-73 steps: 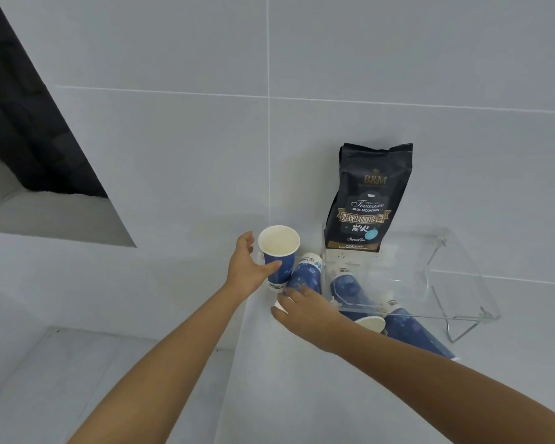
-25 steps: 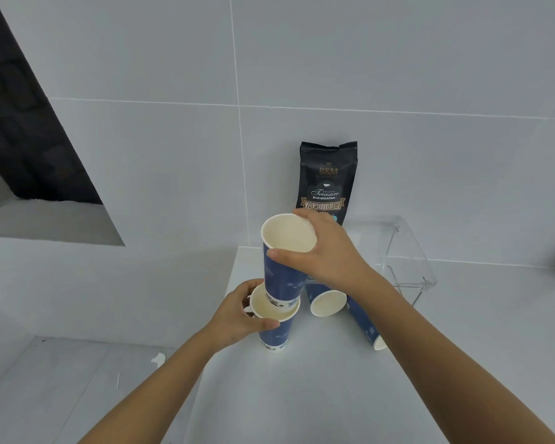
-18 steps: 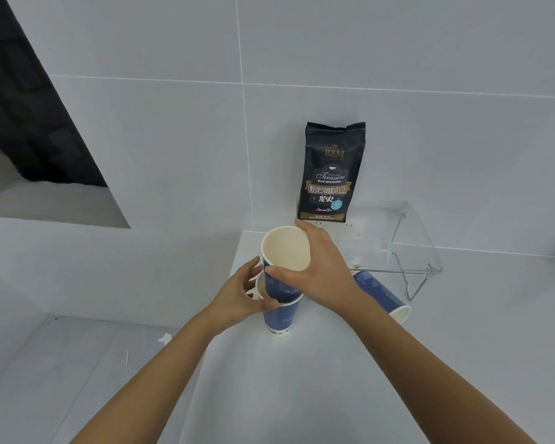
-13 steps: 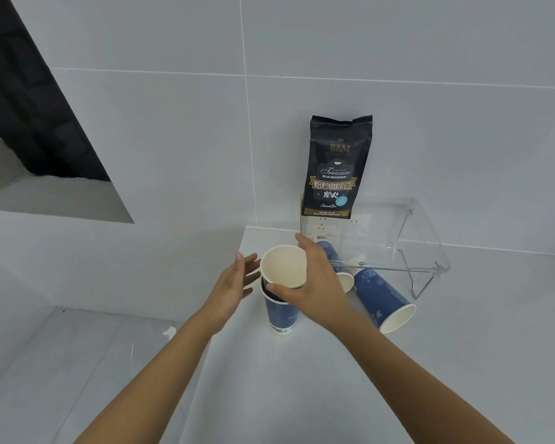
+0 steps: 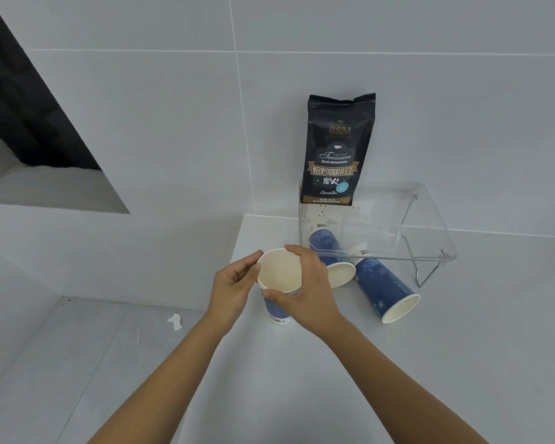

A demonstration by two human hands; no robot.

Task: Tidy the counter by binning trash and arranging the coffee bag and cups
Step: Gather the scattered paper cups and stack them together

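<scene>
Two nested cups (image 5: 278, 283) — empty, upright

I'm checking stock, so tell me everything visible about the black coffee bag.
The coffee bag is a tall, matte black pouch with a crimped, sealed-looking top edge. Its front carries gold "B&M" lettering, "Treasure Blue Mountain", a gold band of Chinese characters and a small light-blue round sticker. It stands upright on top of the clear acrylic stand, at that stand's left end, with its back close against the white tiled wall. Neither hand touches it.
</scene>
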